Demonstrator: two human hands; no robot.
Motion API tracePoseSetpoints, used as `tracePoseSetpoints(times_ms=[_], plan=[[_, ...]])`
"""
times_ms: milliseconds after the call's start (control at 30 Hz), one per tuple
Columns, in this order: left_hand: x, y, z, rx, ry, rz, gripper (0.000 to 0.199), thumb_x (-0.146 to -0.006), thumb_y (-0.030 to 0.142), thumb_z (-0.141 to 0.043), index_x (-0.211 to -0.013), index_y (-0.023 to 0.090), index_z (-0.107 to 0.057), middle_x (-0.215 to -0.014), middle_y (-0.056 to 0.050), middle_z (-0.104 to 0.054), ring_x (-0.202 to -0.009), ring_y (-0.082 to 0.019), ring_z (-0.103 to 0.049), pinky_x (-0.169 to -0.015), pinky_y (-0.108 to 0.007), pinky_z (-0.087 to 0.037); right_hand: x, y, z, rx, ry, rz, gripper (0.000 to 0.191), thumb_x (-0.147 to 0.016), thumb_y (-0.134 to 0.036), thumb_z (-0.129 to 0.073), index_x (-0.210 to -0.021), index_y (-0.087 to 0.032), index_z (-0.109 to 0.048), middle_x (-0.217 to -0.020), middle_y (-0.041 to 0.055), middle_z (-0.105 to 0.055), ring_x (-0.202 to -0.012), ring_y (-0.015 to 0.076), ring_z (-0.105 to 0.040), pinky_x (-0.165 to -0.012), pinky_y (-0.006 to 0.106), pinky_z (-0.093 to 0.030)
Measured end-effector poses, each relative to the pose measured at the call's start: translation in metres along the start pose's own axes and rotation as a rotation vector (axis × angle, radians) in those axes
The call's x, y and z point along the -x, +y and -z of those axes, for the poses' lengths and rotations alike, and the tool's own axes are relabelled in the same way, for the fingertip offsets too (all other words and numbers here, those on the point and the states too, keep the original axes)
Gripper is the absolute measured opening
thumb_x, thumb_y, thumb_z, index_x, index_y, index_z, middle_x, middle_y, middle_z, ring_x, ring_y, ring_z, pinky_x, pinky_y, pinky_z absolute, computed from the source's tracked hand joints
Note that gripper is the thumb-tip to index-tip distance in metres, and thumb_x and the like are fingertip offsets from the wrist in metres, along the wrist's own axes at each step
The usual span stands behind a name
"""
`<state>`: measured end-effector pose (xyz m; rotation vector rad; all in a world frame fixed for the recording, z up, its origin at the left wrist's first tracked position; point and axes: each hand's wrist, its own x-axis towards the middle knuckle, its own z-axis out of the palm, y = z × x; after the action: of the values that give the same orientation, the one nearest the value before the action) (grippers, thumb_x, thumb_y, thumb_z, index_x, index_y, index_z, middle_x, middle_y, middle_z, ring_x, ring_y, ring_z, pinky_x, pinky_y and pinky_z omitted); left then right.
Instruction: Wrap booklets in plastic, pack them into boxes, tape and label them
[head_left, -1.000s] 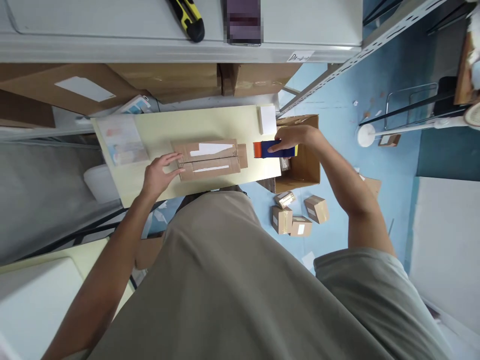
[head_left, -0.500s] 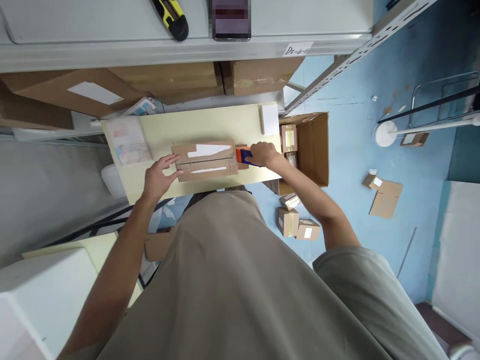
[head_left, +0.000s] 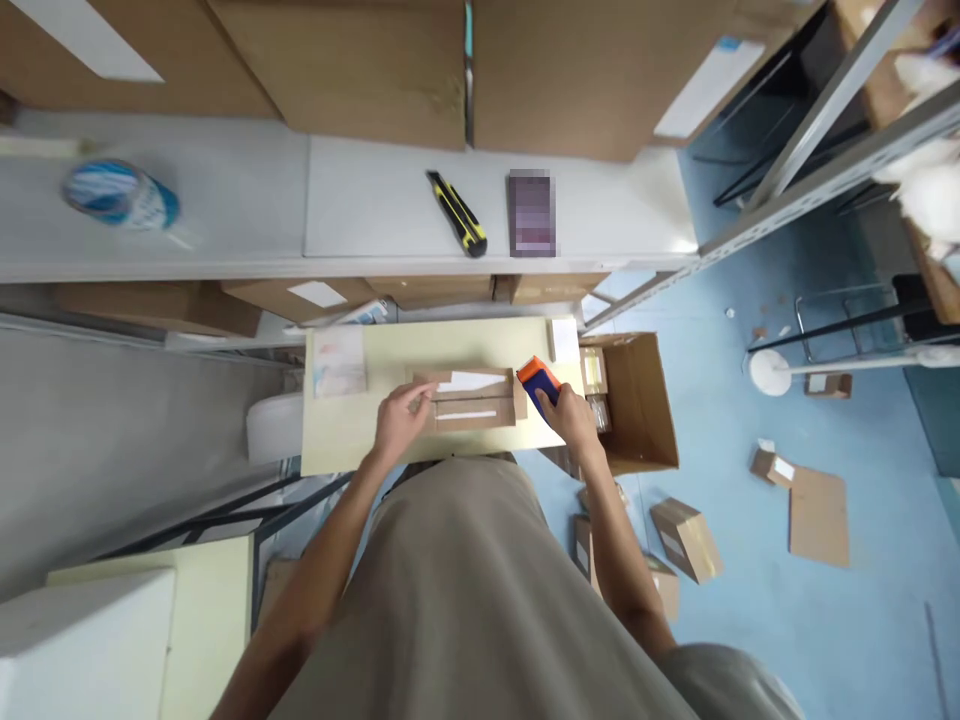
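Note:
A flat brown cardboard box (head_left: 480, 411) with white paper strips on its top lies on the pale yellow table (head_left: 397, 345). My left hand (head_left: 401, 422) is at the box's left end, with thumb and fingers drawn close together against it; the fingertips partly cover that edge. In my right hand (head_left: 574, 415) is an orange-and-dark-blue handheld tool (head_left: 540, 385), gripped by its blue part. The orange head points up and left, just off the right end of the box. A small brown flap shows beside that end.
An open carton (head_left: 641, 400) holding small boxes stands right of the table. Above, a grey shelf (head_left: 375, 215) carries a yellow-black utility knife (head_left: 457, 213), a blurred dark rectangle (head_left: 532, 213) and a blue-and-white roll (head_left: 120, 195). Parcels (head_left: 686, 540) lie on the blue floor.
The view has tilted up, showing more shelf. My right hand has lifted the tool off the box's right end and angled it. My left fingers have drawn together over the left end.

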<state>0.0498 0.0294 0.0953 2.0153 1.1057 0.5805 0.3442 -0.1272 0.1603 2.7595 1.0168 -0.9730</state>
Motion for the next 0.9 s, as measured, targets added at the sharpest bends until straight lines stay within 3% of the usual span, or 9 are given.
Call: tracePoseSetpoints(times_ms=[100,200,333,433,567,667,767,833,900], plan=[[-0.022,0.035,0.012,0.068,0.051,-0.124,0.027,-0.097,0.038,-0.068,-0.119,0.04,-0.084,-0.116,-0.001,-0.083,-0.116,-0.027,-0.078,-0.107,-0.048,-0.065,0.009,-0.038,0.025,-0.119,0.061,0.16,0.047,-0.103,-0.043,-0.058,-0.14,-0.014,-0.054,-0.12,0.0211,-0.079,-0.098,0.0353,-0.08,-0.076,0.039,-0.059],[-0.052,0.068,0.029,0.114,0.115,-0.212,0.029,-0.099,0.043,-0.067,-0.124,0.039,-0.083,-0.115,-0.002,-0.083,-0.121,-0.029,-0.077,-0.11,-0.051,-0.064,0.012,-0.094,0.051,-0.123,0.146,0.374,0.054,-0.1,-0.036,-0.057,-0.148,-0.013,-0.045,-0.125,0.0223,-0.076,-0.101,0.0383,-0.078,-0.08,0.042,-0.06],[-0.095,0.098,0.057,0.189,0.214,-0.327,0.039,-0.108,0.041,-0.053,-0.138,0.035,-0.077,-0.137,-0.004,-0.077,-0.136,-0.027,-0.069,-0.12,-0.051,-0.057,0.004,-0.18,0.088,-0.024,0.299,0.62,0.045,-0.105,-0.032,-0.045,-0.144,-0.01,-0.047,-0.124,0.0247,-0.075,-0.109,0.0404,-0.074,-0.091,0.046,-0.056],[-0.126,0.104,0.08,0.192,0.267,-0.331,0.046,-0.111,0.037,-0.043,-0.15,0.031,-0.068,-0.159,-0.004,-0.062,-0.148,-0.027,-0.06,-0.129,-0.052,-0.048,-0.011,-0.239,0.112,0.068,0.436,0.738,0.042,-0.106,-0.028,-0.043,-0.142,-0.006,-0.051,-0.124,0.0263,-0.074,-0.115,0.0397,-0.07,-0.106,0.048,-0.05],[-0.159,0.091,0.096,0.168,0.276,-0.292,0.053,-0.109,0.031,-0.043,-0.16,0.029,-0.057,-0.166,-0.008,-0.054,-0.152,-0.029,-0.055,-0.131,-0.054,-0.044,-0.041,-0.297,0.125,0.177,0.515,0.814,0.048,-0.104,-0.029,-0.051,-0.146,-0.005,-0.053,-0.132,0.0281,-0.072,-0.128,0.0402,-0.065,-0.117,0.051,-0.042],[-0.168,0.077,0.092,0.16,0.267,-0.262,0.057,-0.106,0.025,-0.047,-0.162,0.026,-0.054,-0.162,-0.01,-0.059,-0.149,-0.029,-0.058,-0.129,-0.052,-0.046,-0.062,-0.324,0.123,0.259,0.426,0.838,0.051,-0.103,-0.024,-0.052,-0.149,-0.003,-0.051,-0.137,0.0292,-0.07,-0.134,0.0381,-0.062,-0.12,0.05,-0.039],[-0.161,0.064,0.08,0.169,0.257,-0.222,0.059,-0.103,0.024,-0.051,-0.162,0.025,-0.054,-0.154,-0.011,-0.066,-0.145,-0.029,-0.062,-0.125,-0.05,-0.05,-0.073,-0.336,0.118,0.298,0.375,0.837,0.054,-0.101,-0.016,-0.05,-0.152,-0.001,-0.05,-0.146,0.0295,-0.065,-0.141,0.0362,-0.057,-0.124,0.049,-0.035],[-0.148,0.053,0.071,0.202,0.252,-0.169,0.056,-0.103,0.026,-0.053,-0.159,0.025,-0.058,-0.148,-0.012,-0.071,-0.136,-0.029,-0.069,-0.119,-0.049,-0.055,-0.074,-0.332,0.114,0.252,0.434,0.855,0.057,-0.101,-0.015,-0.047,-0.157,-0.002,-0.047,-0.157,0.0287,-0.056,-0.148,0.036,-0.05,-0.127,0.049,-0.033],[-0.129,0.037,0.062,0.253,0.266,-0.084,0.049,-0.103,0.029,-0.054,-0.151,0.025,-0.066,-0.143,-0.012,-0.074,-0.125,-0.029,-0.075,-0.111,-0.047,-0.06,-0.071,-0.312,0.104,0.163,0.527,0.871,0.058,-0.105,-0.018,-0.043,-0.161,-0.005,-0.044,-0.167,0.0259,-0.046,-0.155,0.0344,-0.042,-0.128,0.048,-0.033]])
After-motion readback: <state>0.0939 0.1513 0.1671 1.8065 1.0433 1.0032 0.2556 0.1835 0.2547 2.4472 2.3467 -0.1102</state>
